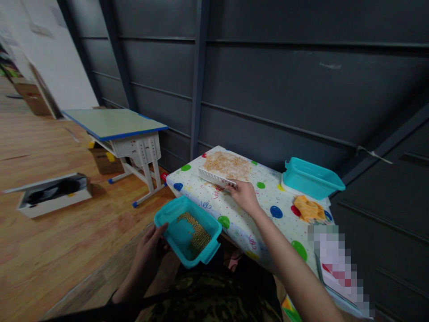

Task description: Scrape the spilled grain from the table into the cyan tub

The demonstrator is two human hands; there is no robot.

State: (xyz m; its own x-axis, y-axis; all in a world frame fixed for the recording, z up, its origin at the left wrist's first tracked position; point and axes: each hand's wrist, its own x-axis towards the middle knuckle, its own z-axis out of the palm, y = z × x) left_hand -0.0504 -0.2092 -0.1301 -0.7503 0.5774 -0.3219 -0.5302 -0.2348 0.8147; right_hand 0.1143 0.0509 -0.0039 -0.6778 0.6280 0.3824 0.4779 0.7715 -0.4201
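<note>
My left hand (149,247) grips the near-left rim of a teal plastic box (182,232) held just off the table's left edge; a layer of small tan beans (197,232) lies inside it. My right hand (244,193) reaches across the table and holds the right end of a white slotted strip (216,177) standing on edge. Beyond that strip a heap of loose tan beans (227,164) is spread on the tablecloth. The table (208,197) has a white cloth with coloured balloon dots.
A second teal box (312,178) stands at the table's far right, an orange cloth (309,209) in front of it. Papers (335,264) lie at the near right. A dark wall runs behind. A blue-edged desk (114,123) and a white box (53,194) stand to the left.
</note>
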